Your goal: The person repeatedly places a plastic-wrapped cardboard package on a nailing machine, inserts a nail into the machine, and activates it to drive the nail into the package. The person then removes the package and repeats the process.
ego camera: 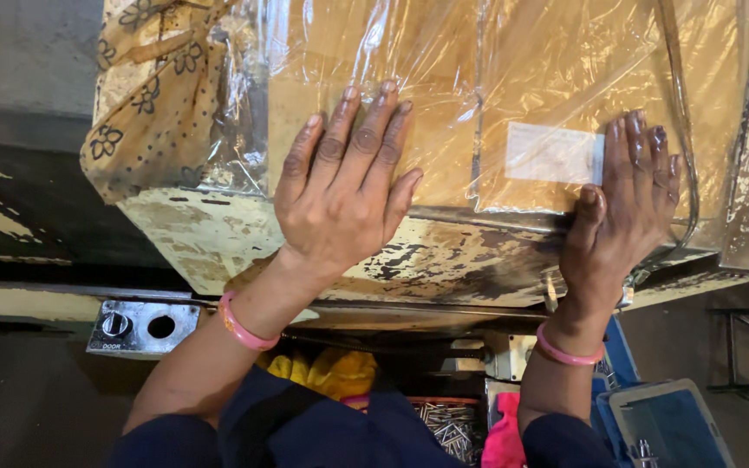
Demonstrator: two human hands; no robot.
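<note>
Left hand (340, 186) lies flat, fingers (366, 130) spread, pinning the wrapped packet (444, 95) to the bench (218, 238); right hand (630, 204), fingers together, presses beside the white label (552, 153), likely smoothing it.

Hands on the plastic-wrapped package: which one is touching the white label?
The right hand. Its fingertips rest against the edge of the white label, while the left hand lies flat on bare plastic wrap, apart from the label.

Floral cloth (145, 95), blue tray (674, 425)
</note>
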